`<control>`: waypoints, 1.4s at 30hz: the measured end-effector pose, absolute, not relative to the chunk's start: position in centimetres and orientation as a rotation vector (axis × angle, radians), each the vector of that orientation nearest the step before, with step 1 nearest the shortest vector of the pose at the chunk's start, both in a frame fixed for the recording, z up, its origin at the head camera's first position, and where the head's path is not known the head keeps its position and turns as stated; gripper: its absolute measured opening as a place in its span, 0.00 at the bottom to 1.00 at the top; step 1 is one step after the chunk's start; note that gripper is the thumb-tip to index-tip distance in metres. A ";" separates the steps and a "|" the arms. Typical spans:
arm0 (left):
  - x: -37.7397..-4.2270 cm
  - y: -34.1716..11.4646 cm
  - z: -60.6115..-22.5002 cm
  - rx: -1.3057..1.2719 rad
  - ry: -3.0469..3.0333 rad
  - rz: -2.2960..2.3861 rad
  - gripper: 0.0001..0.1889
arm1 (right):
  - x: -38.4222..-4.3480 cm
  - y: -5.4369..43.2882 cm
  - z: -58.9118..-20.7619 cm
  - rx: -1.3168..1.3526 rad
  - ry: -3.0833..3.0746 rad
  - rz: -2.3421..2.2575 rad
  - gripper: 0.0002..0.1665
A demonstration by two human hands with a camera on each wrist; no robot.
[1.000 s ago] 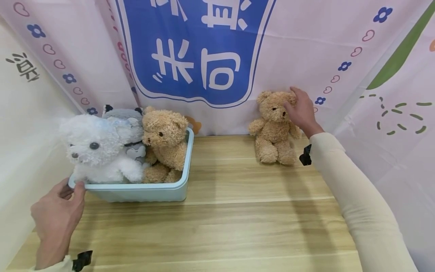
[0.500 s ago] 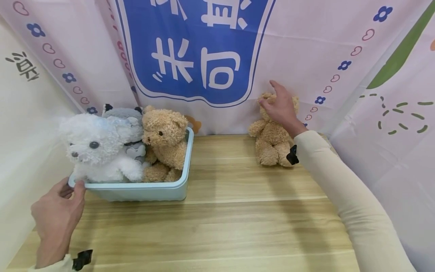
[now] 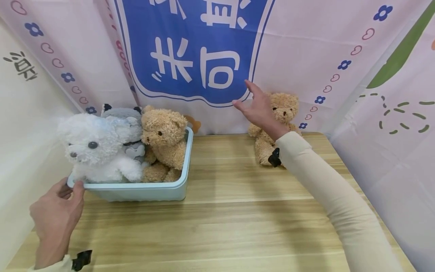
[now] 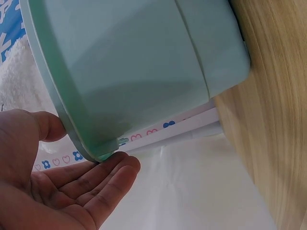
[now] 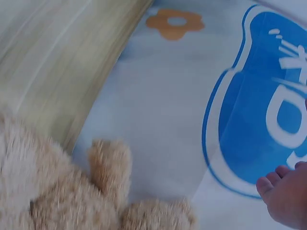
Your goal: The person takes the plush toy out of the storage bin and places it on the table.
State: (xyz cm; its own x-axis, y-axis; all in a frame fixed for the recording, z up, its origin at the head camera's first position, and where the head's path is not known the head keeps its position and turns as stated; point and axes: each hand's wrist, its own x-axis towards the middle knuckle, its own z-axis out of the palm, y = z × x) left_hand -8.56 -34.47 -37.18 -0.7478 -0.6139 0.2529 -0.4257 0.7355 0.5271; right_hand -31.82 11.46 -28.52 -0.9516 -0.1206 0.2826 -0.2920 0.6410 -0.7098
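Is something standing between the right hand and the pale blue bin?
Nothing visible stands between the right hand and the pale blue bin: the head view shows only tabletop and banner there. The teddy bear outside the bin is partly behind this hand.

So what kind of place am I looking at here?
Probably a small staged booth or play corner: a wood-look table, printed cloth behind it, and plush toys in a light-blue bin.

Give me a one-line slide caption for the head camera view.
Left hand grips a bin of three plush toys; right hand, empty, is beside another bear.
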 end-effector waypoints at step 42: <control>-8.6 -34.2 -37.1 0.794 -2.527 -0.602 0.27 | -27.9 0.0 -31.6 0.824 -2.571 1.519 0.53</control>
State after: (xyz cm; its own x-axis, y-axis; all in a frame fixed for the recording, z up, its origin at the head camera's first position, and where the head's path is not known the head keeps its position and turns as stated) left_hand -8.64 -34.16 -37.14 -0.7480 -0.6108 0.2598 -0.4280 0.7430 0.5146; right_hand -27.87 0.03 -31.55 -0.8576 -0.4199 0.2970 -0.4628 0.3781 -0.8018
